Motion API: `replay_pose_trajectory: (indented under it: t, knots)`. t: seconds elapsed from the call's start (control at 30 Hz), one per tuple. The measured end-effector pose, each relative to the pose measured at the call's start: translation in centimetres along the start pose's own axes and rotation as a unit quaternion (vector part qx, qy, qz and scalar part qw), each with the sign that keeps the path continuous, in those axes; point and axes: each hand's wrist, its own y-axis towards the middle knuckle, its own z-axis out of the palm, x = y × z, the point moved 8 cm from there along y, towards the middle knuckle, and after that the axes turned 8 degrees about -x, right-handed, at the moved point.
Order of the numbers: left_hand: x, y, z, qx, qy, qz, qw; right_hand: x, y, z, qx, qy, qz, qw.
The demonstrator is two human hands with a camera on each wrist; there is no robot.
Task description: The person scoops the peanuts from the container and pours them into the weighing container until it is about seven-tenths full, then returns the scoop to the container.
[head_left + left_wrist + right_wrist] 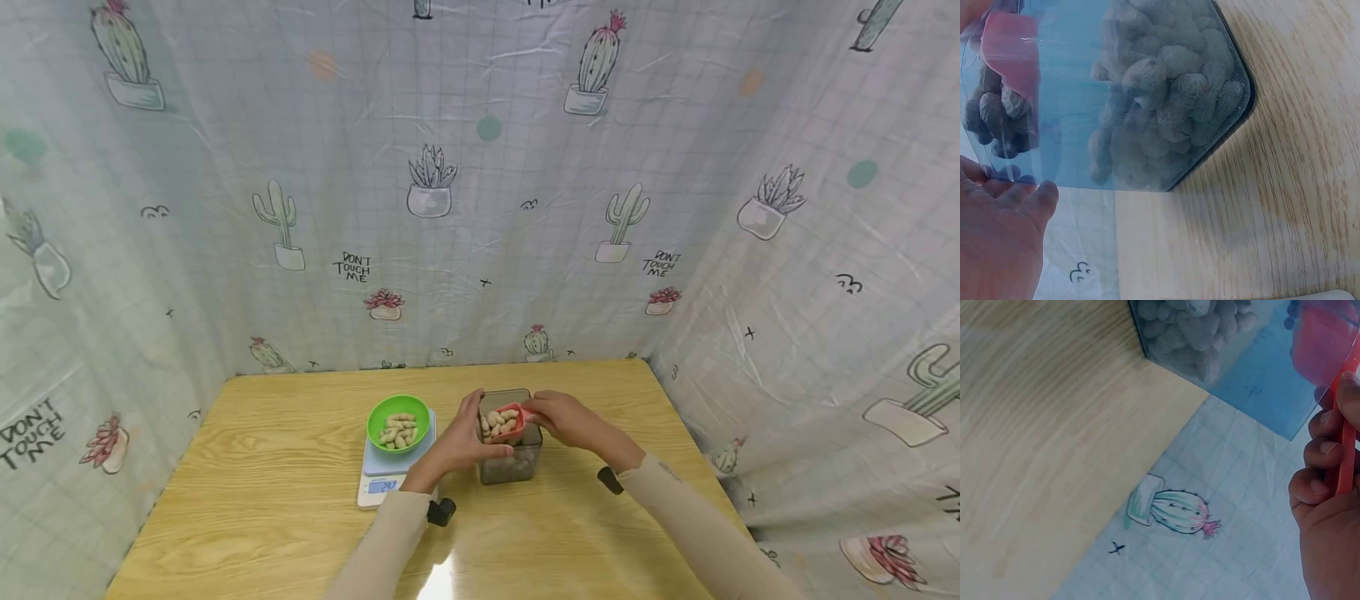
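Observation:
A clear plastic container (508,468) with peanuts (1175,94) in its lower part stands on the table. My left hand (457,443) holds it by the upper left side, thumb across the front and fingertips near the rim in the left wrist view. My right hand (567,419) grips the handle of a red scoop (1319,340), fingers curled round it. The scoop, heaped with peanuts (497,423), is inside the container's upper part, above the other peanuts. To the left, a green bowl (372,439) holding some peanuts sits on a kitchen scale (372,493).
The scale's lit display (383,487) shows digits too small to read surely. Beneath everything is a wood-grain table (285,450). A cactus-print curtain (480,242) hangs behind the table and along both sides.

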Motion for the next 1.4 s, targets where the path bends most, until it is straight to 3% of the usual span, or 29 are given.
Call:
replay_pose_trajectory:
  t: [0.43, 0.8, 1.4]
  knots:
    - [-0.2, -0.2, -0.1, 0.002, -0.002, -0.01, 1.0, -1.1, -1.6, -0.1, -0.078, 0.049, 0.04, 0.995]
    - [0.0, -0.1, 0.0, 0.003, 0.014, -0.011, 0.9998, -2.0, -2.3, -1.0, -0.094, 0.054, 0.066, 0.9919]
    - [-0.5, -0.5, 0.1, 0.018, 0.022, -0.011, 0.9995, -1.8, -2.0, -4.5, -0.115, 0.041, 0.045, 0.9915]
